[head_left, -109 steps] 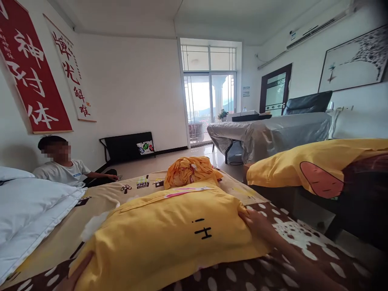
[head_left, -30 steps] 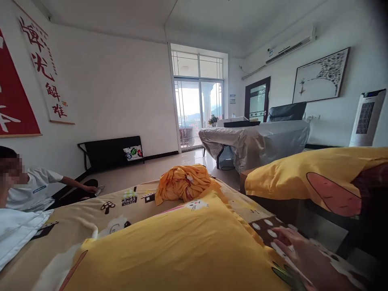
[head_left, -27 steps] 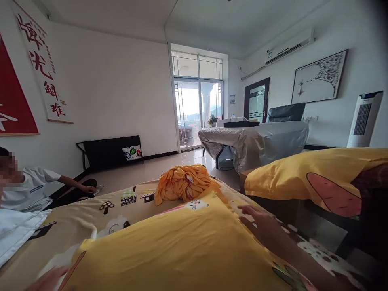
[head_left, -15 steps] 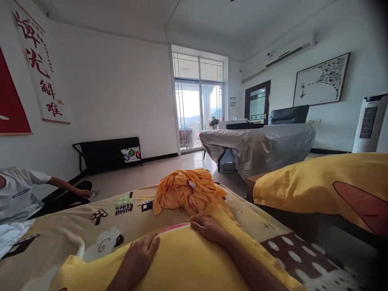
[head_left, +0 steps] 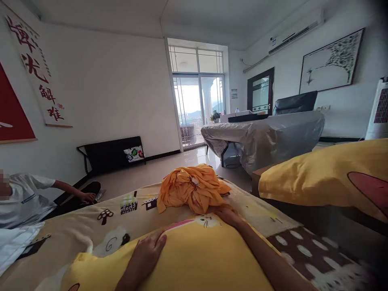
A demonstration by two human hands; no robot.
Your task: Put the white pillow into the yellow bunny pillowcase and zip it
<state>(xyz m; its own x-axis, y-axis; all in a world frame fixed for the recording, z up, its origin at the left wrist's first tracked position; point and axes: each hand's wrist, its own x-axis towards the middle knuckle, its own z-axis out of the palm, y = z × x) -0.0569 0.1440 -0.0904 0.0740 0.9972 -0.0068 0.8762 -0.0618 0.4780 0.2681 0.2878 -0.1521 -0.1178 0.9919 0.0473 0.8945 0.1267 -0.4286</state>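
A plump yellow pillow with a printed cat's face lies in front of me on a patterned blanket. My left hand rests flat on its left part, fingers stretched forward and nothing in them. At the far right edge of the pillow is my right hand, low and stretched out, its fingertips close against a bunched orange cloth. Whether those fingertips touch the cloth or only the pillow's edge I cannot tell. The cloth sits in a crumpled heap just beyond the pillow.
Another yellow pillow lies on the right on a dark surface. A person in a white shirt sits at the left beside white folded material. Behind stand a plastic-covered desk and a black bench-like frame.
My right hand has slid forward and right off the pillow's top to its far edge, uncovering the cat print. My left hand stays on the pillow. The view has shifted slightly.
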